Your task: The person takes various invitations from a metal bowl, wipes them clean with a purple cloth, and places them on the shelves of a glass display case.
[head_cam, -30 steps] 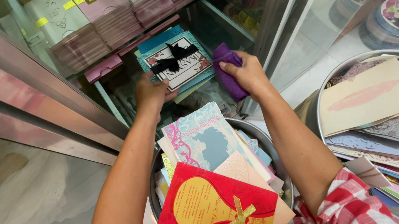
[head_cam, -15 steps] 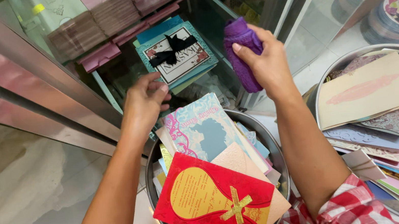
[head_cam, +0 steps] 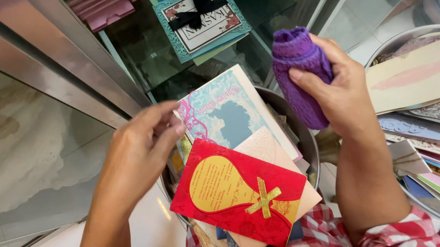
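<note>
right hand (head_cam: 340, 88) gripping purple cloth (head_cam: 301, 73), cards (head_cam: 240, 194)

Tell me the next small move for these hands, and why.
Probably close the left hand on the pale blue card: its fingertips already reach that card's edge atop the bowl's pile, while the right hand is occupied gripping the purple cloth.

The left hand (head_cam: 136, 151) is loosely open, fingers curled, gripping nothing. The right hand (head_cam: 340, 90) is raised and clenched, thumb pressed across the front of its grip, forearm upright.
</note>
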